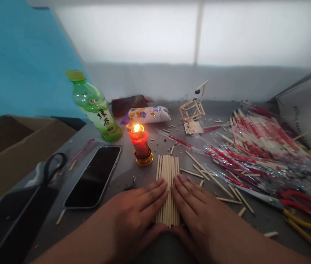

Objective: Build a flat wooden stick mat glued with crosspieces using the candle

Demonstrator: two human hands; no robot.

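Sticks [168, 165] lie aligned, touched on either side by outstretched left fingers [155, 192] and right fingers [184, 190].

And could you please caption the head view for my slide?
Left hand and right hand touch aligned wooden sticks near a lit candle.

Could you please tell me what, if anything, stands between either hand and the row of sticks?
Nothing visible does: the left hand and right hand already touch the row of sticks from either side. The lit candle stands beyond, clear of both.
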